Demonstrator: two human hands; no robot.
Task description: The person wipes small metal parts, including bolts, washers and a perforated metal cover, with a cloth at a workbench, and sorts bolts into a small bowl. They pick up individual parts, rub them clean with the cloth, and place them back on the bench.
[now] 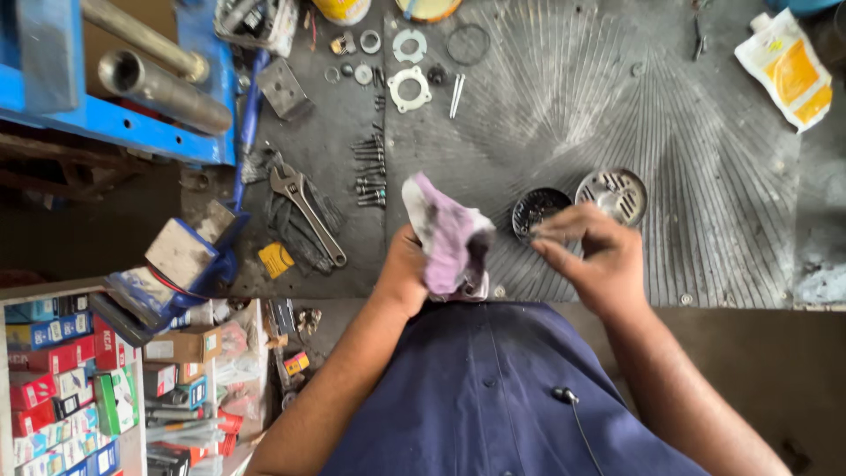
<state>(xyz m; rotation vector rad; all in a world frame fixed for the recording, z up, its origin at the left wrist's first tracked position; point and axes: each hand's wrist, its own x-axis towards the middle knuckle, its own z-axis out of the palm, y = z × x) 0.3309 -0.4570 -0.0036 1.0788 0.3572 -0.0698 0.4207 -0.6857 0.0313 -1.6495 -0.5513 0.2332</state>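
Head view: the left hand point(404, 269) has its fingers curled tight around a dirty pink rag point(451, 236), which sticks up above them. The right hand point(592, 256) pinches its fingertips point(542, 233) narrowly together, touching a dark round disc point(534, 208); a slotted metal disc point(612, 194) lies just beyond.

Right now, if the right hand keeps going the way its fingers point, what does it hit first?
The right hand points up-left at the dark round perforated disc, apparently already at its edge. Depth is unclear, so it may hover just above.
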